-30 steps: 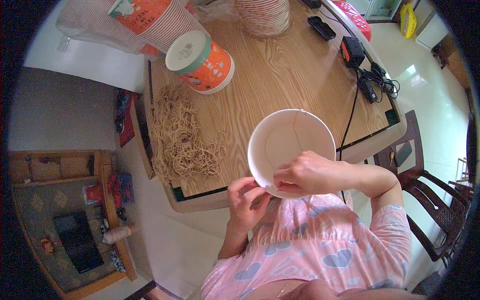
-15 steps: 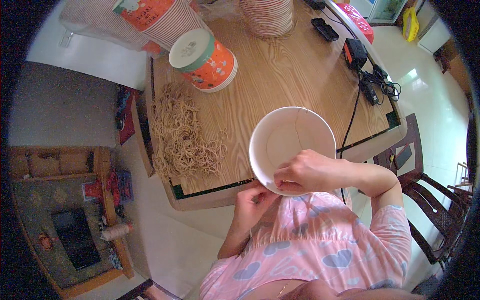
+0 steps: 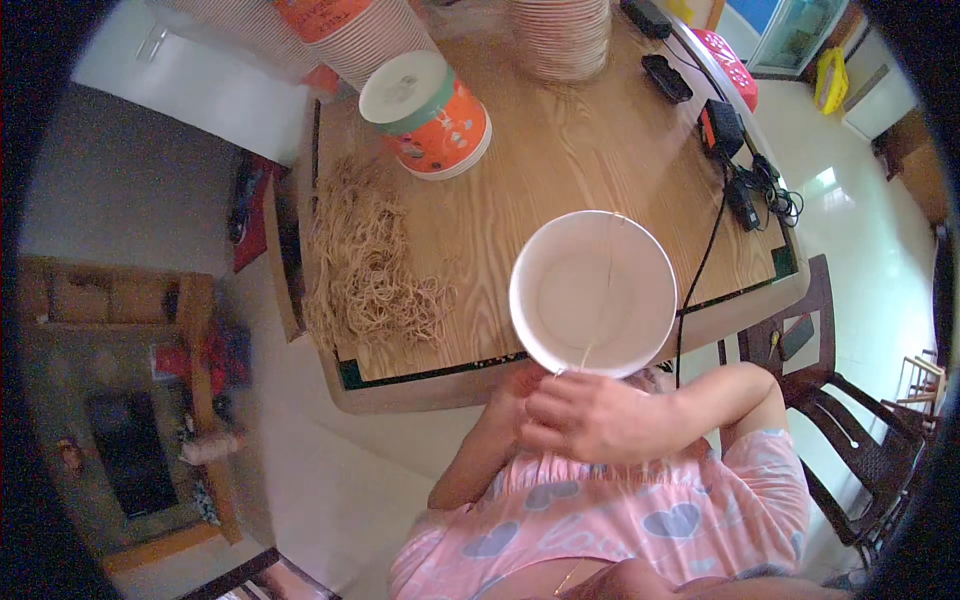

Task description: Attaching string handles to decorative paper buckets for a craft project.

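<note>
A white paper tub (image 3: 545, 325) is tilted with its mouth towards me at the table's front edge. One thin tan string (image 3: 611, 265) runs across its inside, from the far rim to the near rim. My right hand (image 3: 590, 418) is just outside the near rim, its fingers curled and closed on the string where it comes over the edge. Beside it, against the tub's lower left, is my left hand (image 3: 514, 392). Its fingers are blurred and partly hidden behind the right hand.
A heap of tan strings (image 3: 375, 290) lies on the table's left side. Behind it stand an upside-down orange and green tub (image 3: 440, 125) and stacked tubs (image 3: 565, 40). A black power adapter (image 3: 722, 128) with cables is at the right edge, near a dark chair (image 3: 850, 410).
My right hand has come out of the tub's mouth, over the near rim towards me. The string inside now stretches straight to the near rim. The view has shifted slightly.
</note>
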